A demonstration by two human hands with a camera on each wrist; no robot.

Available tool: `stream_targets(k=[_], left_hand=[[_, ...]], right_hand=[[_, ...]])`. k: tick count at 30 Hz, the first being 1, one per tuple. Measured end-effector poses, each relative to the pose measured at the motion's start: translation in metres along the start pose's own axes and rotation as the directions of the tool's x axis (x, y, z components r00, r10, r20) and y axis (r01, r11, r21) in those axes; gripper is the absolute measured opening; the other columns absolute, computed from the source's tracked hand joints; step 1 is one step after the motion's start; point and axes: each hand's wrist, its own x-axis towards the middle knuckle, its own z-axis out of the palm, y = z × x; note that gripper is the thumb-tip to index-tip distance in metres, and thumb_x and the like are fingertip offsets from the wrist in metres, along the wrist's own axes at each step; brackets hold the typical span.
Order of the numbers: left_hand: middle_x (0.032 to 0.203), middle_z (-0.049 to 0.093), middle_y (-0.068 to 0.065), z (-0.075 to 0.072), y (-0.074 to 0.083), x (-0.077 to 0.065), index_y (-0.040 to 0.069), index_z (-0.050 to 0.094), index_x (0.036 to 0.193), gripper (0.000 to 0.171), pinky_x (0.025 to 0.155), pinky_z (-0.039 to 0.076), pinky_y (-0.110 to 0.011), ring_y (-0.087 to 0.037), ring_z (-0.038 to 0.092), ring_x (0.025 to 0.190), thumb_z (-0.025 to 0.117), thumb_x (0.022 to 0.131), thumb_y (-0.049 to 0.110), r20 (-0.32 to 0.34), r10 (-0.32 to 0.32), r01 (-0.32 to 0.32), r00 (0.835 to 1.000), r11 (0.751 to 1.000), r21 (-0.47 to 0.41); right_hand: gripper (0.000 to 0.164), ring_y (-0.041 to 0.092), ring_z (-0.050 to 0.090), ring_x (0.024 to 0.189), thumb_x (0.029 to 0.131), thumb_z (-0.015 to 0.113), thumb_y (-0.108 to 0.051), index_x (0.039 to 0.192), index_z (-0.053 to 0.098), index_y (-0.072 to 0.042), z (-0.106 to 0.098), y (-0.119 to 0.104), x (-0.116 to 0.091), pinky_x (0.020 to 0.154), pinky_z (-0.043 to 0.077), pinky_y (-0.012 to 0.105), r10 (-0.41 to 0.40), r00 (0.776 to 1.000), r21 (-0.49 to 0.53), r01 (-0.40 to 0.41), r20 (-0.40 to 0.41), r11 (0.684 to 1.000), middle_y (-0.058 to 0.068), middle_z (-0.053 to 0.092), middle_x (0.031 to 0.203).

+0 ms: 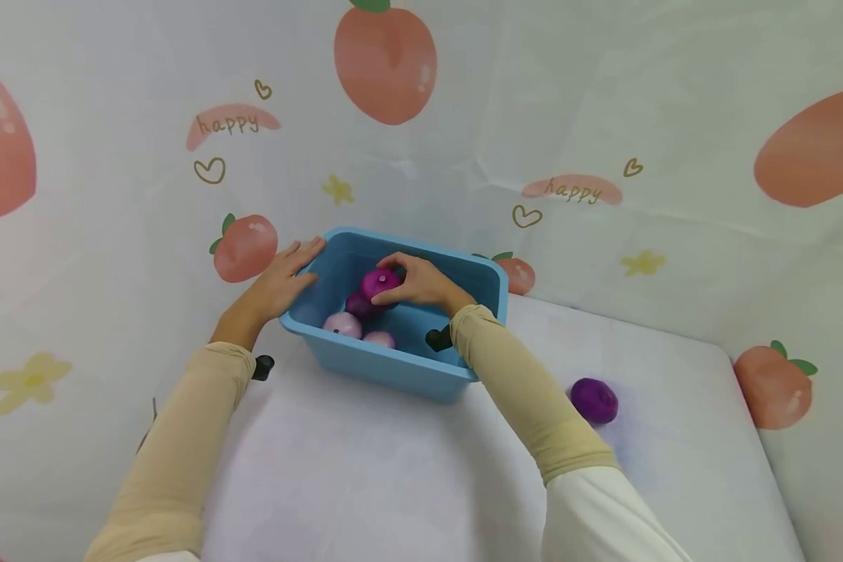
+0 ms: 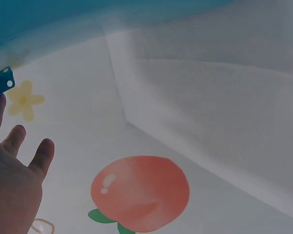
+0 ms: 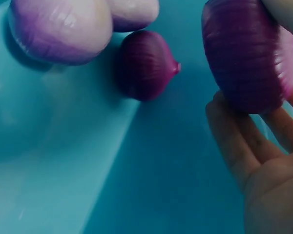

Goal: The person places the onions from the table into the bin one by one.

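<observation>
Inside the blue plastic bin [image 1: 386,367], my right hand [image 1: 425,282] grips a red onion [image 1: 379,285] between thumb and fingers. In the right wrist view this onion [image 3: 244,58] hangs above the bin floor with fingers curled under it. Beside it in the bin sits another dark purple onion [image 1: 361,306], with two paler white-purple onions [image 1: 343,325] near the front left wall. My left hand [image 1: 274,285] rests with extended fingers on the bin's left rim. Only part of the left hand [image 2: 14,180] shows in the left wrist view.
On the white table [image 1: 365,468], to the right of the bin, lies one more purple onion [image 1: 594,401]. A white cloth [image 1: 464,101] printed with peaches and "happy" lettering rises behind the bin and along the sides. Black camera mounts [image 1: 263,368] stick out at both wrists.
</observation>
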Motion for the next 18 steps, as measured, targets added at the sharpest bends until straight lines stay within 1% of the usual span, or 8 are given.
stream_targets(k=[2, 4, 8, 10, 14, 18], left_hand=[[0.173, 0.016, -0.003, -0.0004, -0.0003, -0.0008, 0.032, 0.017, 0.164, 0.065, 0.12, 0.01, -0.077, -0.039, 0.001, 0.161, 0.04, 0.104, 0.032, 0.001, -0.005, 0.005, 1.0, 1.0, 0.007], [0.173, 0.016, -0.003, -0.0005, 0.0, -0.0011, 0.033, 0.016, 0.164, 0.065, 0.12, 0.011, -0.078, -0.039, 0.001, 0.161, 0.039, 0.104, 0.033, 0.0, -0.006, 0.006, 1.0, 1.0, 0.009], [0.173, 0.016, -0.005, -0.0002, 0.0013, -0.001, 0.033, 0.016, 0.164, 0.064, 0.119, 0.012, -0.079, -0.04, 0.001, 0.161, 0.038, 0.104, 0.033, 0.001, -0.004, 0.004, 1.0, 1.0, 0.01], [0.173, 0.017, -0.005, -0.0001, 0.0011, -0.0014, 0.033, 0.016, 0.164, 0.064, 0.118, 0.012, -0.079, -0.041, 0.001, 0.161, 0.038, 0.104, 0.033, 0.001, -0.007, 0.007, 1.0, 1.0, 0.009], [0.173, 0.016, -0.004, 0.0001, 0.0001, -0.0027, 0.034, 0.015, 0.164, 0.065, 0.119, 0.012, -0.079, -0.04, 0.002, 0.161, 0.039, 0.104, 0.032, 0.001, -0.009, 0.009, 1.0, 1.0, 0.016], [0.173, 0.016, -0.003, 0.0004, -0.0006, -0.0032, 0.036, 0.015, 0.164, 0.066, 0.118, 0.012, -0.079, -0.039, 0.001, 0.161, 0.04, 0.103, 0.032, 0.005, -0.015, 0.015, 1.0, 1.0, 0.013]], right_hand=[[0.074, 0.023, 0.056, 0.127, 0.08, 0.083, -0.044, 0.143, 0.053, -0.017, 0.0007, 0.0012, 0.0002, 0.102, 0.057, 0.039, 0.026, 0.999, -0.028, -0.025, 0.034, 0.999, 0.006, 0.059, 0.141], [0.074, 0.024, 0.057, 0.127, 0.081, 0.082, -0.044, 0.143, 0.053, -0.016, 0.0006, 0.0028, 0.0003, 0.104, 0.055, 0.04, 0.069, 0.995, -0.077, -0.064, 0.066, 0.995, 0.007, 0.059, 0.14], [0.073, 0.026, 0.057, 0.128, 0.084, 0.081, -0.041, 0.144, 0.051, -0.011, 0.0003, 0.0064, -0.0006, 0.108, 0.053, 0.042, 0.157, 0.979, -0.161, -0.135, 0.132, 0.978, 0.01, 0.059, 0.14], [0.073, 0.027, 0.057, 0.128, 0.086, 0.08, -0.039, 0.145, 0.05, -0.009, 0.0003, 0.0073, -0.001, 0.109, 0.052, 0.042, 0.186, 0.97, -0.179, -0.158, 0.154, 0.971, 0.011, 0.059, 0.141], [0.072, 0.029, 0.057, 0.126, 0.088, 0.078, -0.038, 0.146, 0.049, -0.007, 0.0002, 0.0071, -0.0018, 0.107, 0.054, 0.043, 0.214, 0.963, -0.193, -0.181, 0.165, 0.964, 0.013, 0.058, 0.141], [0.072, 0.028, 0.058, 0.126, 0.088, 0.078, -0.038, 0.146, 0.048, -0.007, 0.0004, 0.0062, -0.003, 0.107, 0.054, 0.042, 0.225, 0.961, -0.194, -0.192, 0.162, 0.962, 0.013, 0.058, 0.141]])
